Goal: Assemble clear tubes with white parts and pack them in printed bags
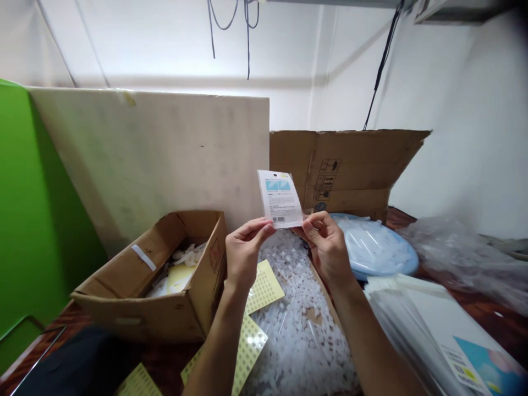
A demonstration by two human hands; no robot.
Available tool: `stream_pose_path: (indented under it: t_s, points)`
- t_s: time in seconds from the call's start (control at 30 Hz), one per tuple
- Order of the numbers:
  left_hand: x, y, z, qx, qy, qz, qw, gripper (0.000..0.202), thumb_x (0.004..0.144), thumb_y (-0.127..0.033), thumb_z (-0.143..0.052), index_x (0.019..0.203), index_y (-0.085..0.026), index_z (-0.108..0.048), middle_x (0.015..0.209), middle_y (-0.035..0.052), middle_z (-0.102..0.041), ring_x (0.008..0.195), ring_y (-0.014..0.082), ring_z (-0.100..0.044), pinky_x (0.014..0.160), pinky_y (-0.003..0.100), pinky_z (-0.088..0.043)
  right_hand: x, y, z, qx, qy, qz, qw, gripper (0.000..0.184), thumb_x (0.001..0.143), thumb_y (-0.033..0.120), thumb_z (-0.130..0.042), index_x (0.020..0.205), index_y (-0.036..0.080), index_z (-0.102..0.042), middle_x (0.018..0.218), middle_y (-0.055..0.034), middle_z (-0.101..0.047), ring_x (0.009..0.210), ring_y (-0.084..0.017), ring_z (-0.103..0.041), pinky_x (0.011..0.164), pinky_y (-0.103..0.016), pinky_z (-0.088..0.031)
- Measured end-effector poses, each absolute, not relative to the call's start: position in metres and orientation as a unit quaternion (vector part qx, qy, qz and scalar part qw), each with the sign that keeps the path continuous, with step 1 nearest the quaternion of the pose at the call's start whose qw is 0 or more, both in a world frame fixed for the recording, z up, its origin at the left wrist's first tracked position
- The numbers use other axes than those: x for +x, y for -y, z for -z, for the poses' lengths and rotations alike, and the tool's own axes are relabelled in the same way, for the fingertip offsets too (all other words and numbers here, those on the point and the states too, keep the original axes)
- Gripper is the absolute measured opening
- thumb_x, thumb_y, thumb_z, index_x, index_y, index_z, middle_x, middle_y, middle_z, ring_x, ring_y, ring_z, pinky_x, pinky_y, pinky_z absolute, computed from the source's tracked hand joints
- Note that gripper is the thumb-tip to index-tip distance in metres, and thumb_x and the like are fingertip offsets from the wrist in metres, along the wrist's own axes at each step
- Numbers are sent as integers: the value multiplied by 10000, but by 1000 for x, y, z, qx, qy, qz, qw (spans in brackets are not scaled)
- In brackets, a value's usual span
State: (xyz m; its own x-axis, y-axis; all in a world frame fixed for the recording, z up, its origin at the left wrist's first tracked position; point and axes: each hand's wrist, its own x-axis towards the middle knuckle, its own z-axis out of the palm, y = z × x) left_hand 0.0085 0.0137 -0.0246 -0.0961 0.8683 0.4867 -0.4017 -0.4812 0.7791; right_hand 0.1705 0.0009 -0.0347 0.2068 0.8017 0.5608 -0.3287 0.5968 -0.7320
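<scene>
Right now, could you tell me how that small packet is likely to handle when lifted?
The packet is probably light: left hand and right hand pinch only its bottom corners. Likely fairly stiff, as it stands upright from there.

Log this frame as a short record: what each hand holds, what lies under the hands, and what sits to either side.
left hand: pinches the lower left corner of the printed packet
right hand: pinches its lower right corner
packet: held upright, barcode at the bottom
below hands: pile of small white pieces, yellow dotted sheets beside it
left side: open cardboard box with white bits inside
right side: blue round dish, stack of clear sleeves
</scene>
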Motion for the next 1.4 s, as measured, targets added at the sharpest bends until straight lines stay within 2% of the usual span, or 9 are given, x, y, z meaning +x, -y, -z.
stream_pose_path:
  t_s: [0.13,0.3,0.43,0.83,1.03,1.17,1.3,1.4]
  points:
    - [12,-10,23,484,-224,-714,455,180,757,-301,-887,863,-168,-829,906,67,-810,826,173,-748,801,298,-643,172,2,33,-227,498,-376,748,187,879,329,-786,860,251,-617,985,-12,-748,971,-213,-709,960,-408,-570]
    - [15,-7,20,455,-197,-728,473,178,710,-259,-922,716,-156,-777,865,56,-801,797,148,-738,768,254,-622,172,3,31,-192,483,-378,766,149,870,285,-797,842,246,-656,940,0,-752,889,-185,-704,894,-348,-574]
    - [15,-7,19,454,-193,-725,481,193,716,-277,-921,750,-149,-781,851,60,-790,808,154,-735,775,265,-618,175,2,32,-187,486,-373,768,146,862,281,-817,837,245,-678,909,4,-752,850,-170,-694,823,-301,-567]
    - [14,-4,19,483,-175,-730,451,161,769,-229,-884,744,-155,-744,863,32,-760,818,121,-702,791,228,-592,185,-6,41,-225,494,-322,775,194,866,387,-824,826,241,-703,920,-22,-747,865,-198,-684,791,-329,-543]
    - [18,-3,21,493,-191,-730,433,163,789,-249,-873,781,-155,-740,857,28,-751,812,120,-693,787,226,-585,184,-7,43,-257,485,-282,787,213,877,405,-809,839,226,-700,860,-12,-722,786,-165,-645,742,-286,-507]
    - [20,-1,21,498,-201,-730,422,191,795,-263,-869,781,-151,-715,830,22,-744,780,110,-686,769,214,-572,179,-5,39,-266,479,-257,797,272,879,370,-805,734,206,-642,768,16,-668,732,-134,-613,716,-245,-489]
    - [22,2,18,490,-199,-725,441,269,769,-271,-886,939,-172,-702,854,29,-768,787,139,-723,754,241,-592,176,-2,34,-265,463,-251,808,352,867,351,-804,648,202,-572,705,27,-626,718,-137,-624,688,-235,-499]
    - [24,3,16,497,-209,-710,453,368,791,-298,-864,1110,-176,-726,1011,80,-792,944,180,-747,847,274,-600,175,0,33,-271,461,-248,808,349,860,344,-805,645,203,-570,730,15,-656,736,-143,-640,666,-229,-499]
